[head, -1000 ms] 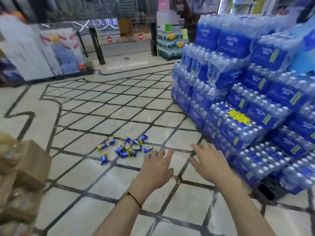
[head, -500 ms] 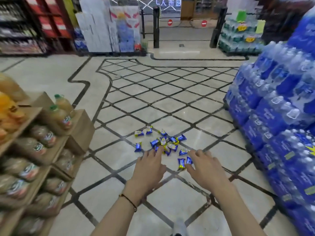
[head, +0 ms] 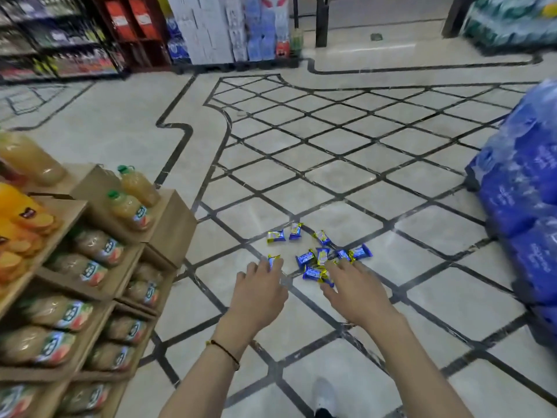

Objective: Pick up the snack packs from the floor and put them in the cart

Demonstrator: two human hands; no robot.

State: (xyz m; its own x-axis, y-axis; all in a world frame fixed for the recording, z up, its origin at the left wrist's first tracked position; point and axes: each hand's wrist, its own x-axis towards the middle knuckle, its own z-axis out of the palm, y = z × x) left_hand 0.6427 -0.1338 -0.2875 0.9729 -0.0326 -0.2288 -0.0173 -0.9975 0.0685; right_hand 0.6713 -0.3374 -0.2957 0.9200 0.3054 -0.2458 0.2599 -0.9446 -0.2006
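Several small blue and gold snack packs (head: 319,254) lie scattered on the tiled floor ahead of me. My left hand (head: 260,292) stretches out over the floor with relaxed fingers, its fingertips in front of the leftmost pack (head: 273,260). My right hand (head: 352,292) reaches out beside it, fingers spread, and covers the near edge of the cluster. Neither hand holds a pack. No cart shows in the view.
A cardboard display rack (head: 168,224) of juice bottles stands close on my left. Stacked blue shrink-wrapped water packs (head: 521,206) rise on my right. Shelves and boxes line the far wall. My white shoe (head: 324,396) shows at the bottom.
The view has swung left and down, and the snack packs now lie nearer. Both hands have moved forward and down until they reach the near edge of the cluster.
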